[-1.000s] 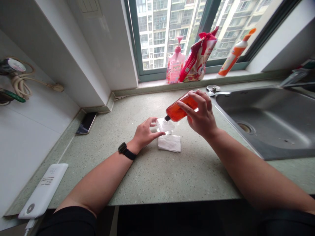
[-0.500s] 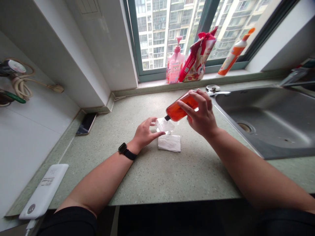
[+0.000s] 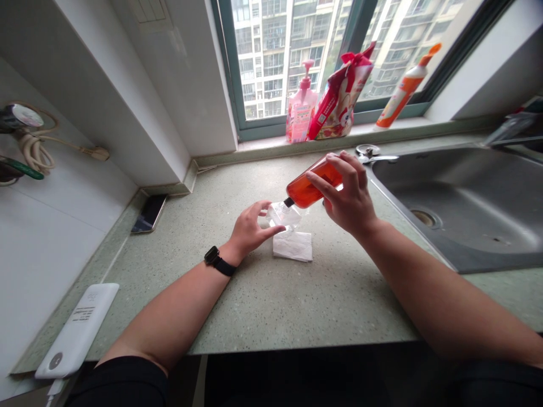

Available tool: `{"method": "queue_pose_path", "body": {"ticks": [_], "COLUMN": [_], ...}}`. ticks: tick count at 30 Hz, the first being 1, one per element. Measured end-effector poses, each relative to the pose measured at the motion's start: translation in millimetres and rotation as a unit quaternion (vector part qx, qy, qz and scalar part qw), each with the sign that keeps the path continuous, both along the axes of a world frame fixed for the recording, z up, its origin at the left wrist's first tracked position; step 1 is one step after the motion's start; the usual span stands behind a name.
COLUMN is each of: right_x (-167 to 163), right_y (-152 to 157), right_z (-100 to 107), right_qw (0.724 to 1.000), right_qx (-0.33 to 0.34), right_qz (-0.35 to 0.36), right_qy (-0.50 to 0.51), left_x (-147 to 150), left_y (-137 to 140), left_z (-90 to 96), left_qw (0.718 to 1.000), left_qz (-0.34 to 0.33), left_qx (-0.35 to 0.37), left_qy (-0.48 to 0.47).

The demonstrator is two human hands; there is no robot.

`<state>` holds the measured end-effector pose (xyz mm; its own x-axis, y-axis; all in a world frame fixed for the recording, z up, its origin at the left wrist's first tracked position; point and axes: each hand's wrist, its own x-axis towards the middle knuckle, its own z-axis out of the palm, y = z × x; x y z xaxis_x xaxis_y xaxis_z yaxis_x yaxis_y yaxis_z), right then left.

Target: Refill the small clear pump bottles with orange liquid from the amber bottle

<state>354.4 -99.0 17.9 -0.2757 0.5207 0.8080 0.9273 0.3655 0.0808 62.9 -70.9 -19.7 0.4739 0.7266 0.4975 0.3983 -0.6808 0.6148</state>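
Observation:
My right hand (image 3: 350,195) grips a bottle of red-orange liquid (image 3: 313,183), tipped with its black neck down to the left. That neck meets the top of a clear transparent container (image 3: 285,216), most likely plastic. Around the container's left side curve the thumb and fingers of my left hand (image 3: 250,229), closed on it. Whether liquid is flowing I cannot make out. Just in front of the container lies a folded white tissue (image 3: 292,246) on the counter.
A steel sink (image 3: 462,263) is set in the counter (image 3: 297,305) at right. On the windowsill stand a pink pump bottle (image 3: 301,113), a red bag (image 3: 339,104) and an orange-white bottle (image 3: 403,93). A phone (image 3: 149,213) and a white power bank (image 3: 78,330) lie at left.

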Motion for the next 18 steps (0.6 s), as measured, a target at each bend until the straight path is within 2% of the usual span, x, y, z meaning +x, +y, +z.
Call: {"method": "queue_pose_path", "body": {"ticks": [5,18], "right_x": [-0.8,-3.8], "right_y": [-1.0,-2.9], "right_z": [1.9,9.1], "right_qw": [1.000,0.994], "right_qx": [0.016,-0.069], "right_qz": [0.010,0.018], "right_qy": [0.001,0.082], "left_x": [0.3,0.2], "left_y": [0.5,0.9], "left_z": [-0.4,-1.0], "left_qw": [1.000,1.000], "left_qz": [0.000,0.003], "left_qx": [0.005,0.018], "left_qy": [-0.004,-0.008]}}
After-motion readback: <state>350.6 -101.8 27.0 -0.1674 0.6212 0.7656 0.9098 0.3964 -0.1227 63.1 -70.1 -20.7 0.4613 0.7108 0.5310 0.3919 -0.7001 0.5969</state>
